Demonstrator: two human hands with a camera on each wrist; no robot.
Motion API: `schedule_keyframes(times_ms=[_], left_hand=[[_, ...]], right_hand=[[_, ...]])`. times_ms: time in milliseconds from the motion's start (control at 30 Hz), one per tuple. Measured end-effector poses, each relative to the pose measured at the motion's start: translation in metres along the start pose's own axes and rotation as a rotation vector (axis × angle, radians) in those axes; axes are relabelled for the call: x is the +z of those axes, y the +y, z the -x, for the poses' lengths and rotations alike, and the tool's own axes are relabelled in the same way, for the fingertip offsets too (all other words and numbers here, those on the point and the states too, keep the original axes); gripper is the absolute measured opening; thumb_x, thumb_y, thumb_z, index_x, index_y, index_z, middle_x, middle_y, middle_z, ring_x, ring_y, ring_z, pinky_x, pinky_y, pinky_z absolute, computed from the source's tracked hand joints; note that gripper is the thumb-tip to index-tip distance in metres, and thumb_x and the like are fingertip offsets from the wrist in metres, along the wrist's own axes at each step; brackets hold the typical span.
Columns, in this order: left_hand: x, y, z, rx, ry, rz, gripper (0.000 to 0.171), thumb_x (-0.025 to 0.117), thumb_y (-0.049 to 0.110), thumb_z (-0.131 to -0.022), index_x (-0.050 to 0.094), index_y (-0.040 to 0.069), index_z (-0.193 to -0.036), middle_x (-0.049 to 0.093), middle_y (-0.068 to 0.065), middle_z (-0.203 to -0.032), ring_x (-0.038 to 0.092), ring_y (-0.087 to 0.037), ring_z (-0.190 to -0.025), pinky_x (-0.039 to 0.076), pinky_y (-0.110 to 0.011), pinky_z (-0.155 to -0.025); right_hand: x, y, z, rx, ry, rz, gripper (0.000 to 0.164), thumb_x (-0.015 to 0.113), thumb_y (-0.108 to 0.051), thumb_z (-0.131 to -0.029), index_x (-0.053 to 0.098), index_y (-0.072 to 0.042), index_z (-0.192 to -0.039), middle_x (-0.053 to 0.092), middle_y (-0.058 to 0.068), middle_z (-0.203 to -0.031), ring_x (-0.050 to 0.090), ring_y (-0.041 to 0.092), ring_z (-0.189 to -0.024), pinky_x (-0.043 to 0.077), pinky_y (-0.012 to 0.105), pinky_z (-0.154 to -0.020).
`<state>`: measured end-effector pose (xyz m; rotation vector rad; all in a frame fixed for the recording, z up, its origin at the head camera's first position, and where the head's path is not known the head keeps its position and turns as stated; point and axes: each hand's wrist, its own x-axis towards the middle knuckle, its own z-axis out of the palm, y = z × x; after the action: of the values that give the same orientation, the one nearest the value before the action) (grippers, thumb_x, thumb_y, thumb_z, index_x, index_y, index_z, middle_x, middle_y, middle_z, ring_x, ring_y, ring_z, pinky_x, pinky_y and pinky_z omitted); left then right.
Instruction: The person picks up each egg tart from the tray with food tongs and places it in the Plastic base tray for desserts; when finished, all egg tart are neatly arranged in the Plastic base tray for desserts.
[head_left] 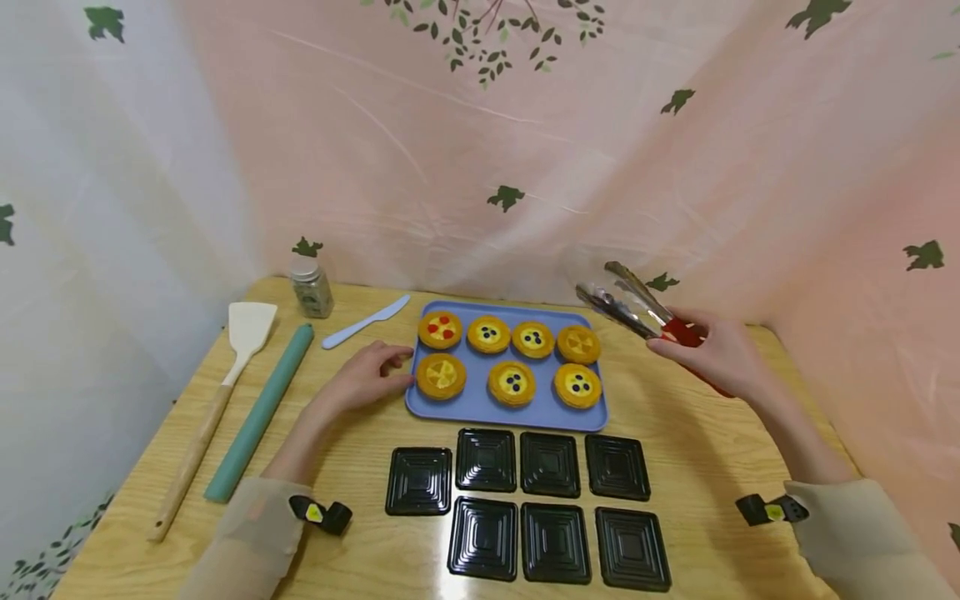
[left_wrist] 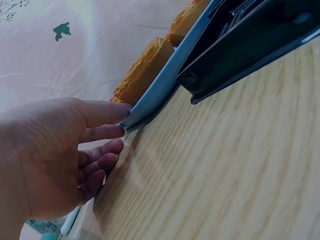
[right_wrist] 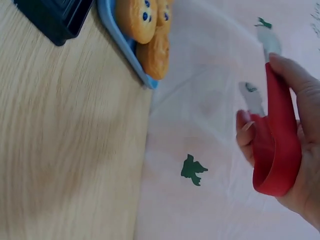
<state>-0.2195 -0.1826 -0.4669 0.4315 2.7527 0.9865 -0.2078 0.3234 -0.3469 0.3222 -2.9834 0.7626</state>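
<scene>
Here, my left hand (head_left: 363, 379) steadies the blue tray (head_left: 480, 405) of tarts (head_left: 512, 382), straight fingers against its rim, while my right hand (head_left: 716, 354) grips red-handled tongs (head_left: 637, 308) raised beside it, tips apart.

Both my forearms reach forward, sleeves beige, dark band clipped at each wrist. My left hand (head_left: 362, 377) lies low on tabletop (head_left: 697, 433), palm down, fingers (left_wrist: 102, 132) nearly straight and relaxed, tips touching tray (head_left: 480, 407) edge. My right hand (head_left: 716, 354) is raised above tabletop, fingers (right_wrist: 245, 135) and thumb curled round red handle of tongs (head_left: 637, 308), wrist bent slightly inward, tong tips apart.
</scene>
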Motion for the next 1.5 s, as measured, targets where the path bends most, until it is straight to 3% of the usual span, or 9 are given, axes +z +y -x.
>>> schedule_keyframes(times_ms=[367,600,700,1000,1100,1333,1500], left_hand=[[0.000,0.001,0.001,0.023,0.016,0.014,0.051,0.071,0.033,-0.094,0.064,0.005,-0.136,0.065,-0.016,-0.120,0.058,-0.027,-0.105,0.047,-0.041,-0.092],[-0.002,0.001,0.000,0.035,0.017,-0.009,0.060,0.070,0.033,-0.095,0.057,0.004,-0.145,0.063,-0.015,-0.113,0.055,-0.023,-0.096,0.043,-0.034,-0.083],[-0.002,0.001,0.000,0.036,0.017,-0.015,0.062,0.069,0.033,-0.095,0.055,0.004,-0.148,0.063,-0.014,-0.112,0.054,-0.022,-0.094,0.042,-0.033,-0.082],[-0.001,0.003,0.001,0.029,0.009,-0.017,0.062,0.069,0.033,-0.095,0.054,0.005,-0.149,0.062,-0.014,-0.112,0.054,-0.024,-0.096,0.042,-0.035,-0.084],[-0.001,0.003,0.001,0.033,0.011,-0.021,0.062,0.069,0.032,-0.095,0.054,0.005,-0.149,0.062,-0.014,-0.112,0.055,-0.024,-0.098,0.043,-0.035,-0.086],[0.000,0.003,0.001,0.039,0.014,-0.018,0.062,0.069,0.031,-0.095,0.053,0.004,-0.149,0.062,-0.014,-0.111,0.054,-0.024,-0.098,0.042,-0.035,-0.085],[0.001,0.003,0.001,0.047,0.011,-0.020,0.062,0.069,0.031,-0.096,0.053,0.004,-0.149,0.063,-0.015,-0.113,0.056,-0.026,-0.102,0.046,-0.040,-0.090]], right_hand=[[-0.010,-0.022,-0.029,-0.135,-0.096,0.085,0.077,0.084,-0.045,-0.084,0.058,-0.005,-0.144,0.070,0.014,-0.115,0.061,0.025,-0.092,0.050,0.027,-0.071],[-0.009,-0.043,-0.051,-0.172,-0.154,0.095,0.064,0.084,-0.048,-0.082,0.067,-0.011,-0.131,0.070,0.008,-0.105,0.060,0.021,-0.088,0.050,0.033,-0.073],[-0.005,-0.050,-0.059,-0.183,-0.183,0.096,0.066,0.084,-0.050,-0.081,0.066,-0.013,-0.133,0.072,0.006,-0.105,0.063,0.019,-0.089,0.051,0.033,-0.075],[0.015,-0.070,-0.083,-0.257,-0.281,0.066,0.073,0.087,-0.040,-0.081,0.063,-0.005,-0.140,0.075,0.010,-0.117,0.069,0.024,-0.101,0.058,0.042,-0.085],[0.022,-0.078,-0.093,-0.290,-0.277,0.097,0.072,0.088,-0.040,-0.080,0.064,-0.007,-0.139,0.075,0.010,-0.119,0.069,0.025,-0.103,0.057,0.045,-0.088],[0.035,-0.097,-0.112,-0.362,-0.268,0.215,0.073,0.087,-0.045,-0.079,0.065,-0.010,-0.139,0.074,0.009,-0.118,0.063,0.022,-0.086,0.053,0.040,-0.079],[0.047,-0.110,-0.124,-0.428,-0.277,0.299,0.072,0.087,-0.048,-0.079,0.067,-0.012,-0.138,0.074,0.006,-0.115,0.065,0.021,-0.090,0.054,0.039,-0.082]])
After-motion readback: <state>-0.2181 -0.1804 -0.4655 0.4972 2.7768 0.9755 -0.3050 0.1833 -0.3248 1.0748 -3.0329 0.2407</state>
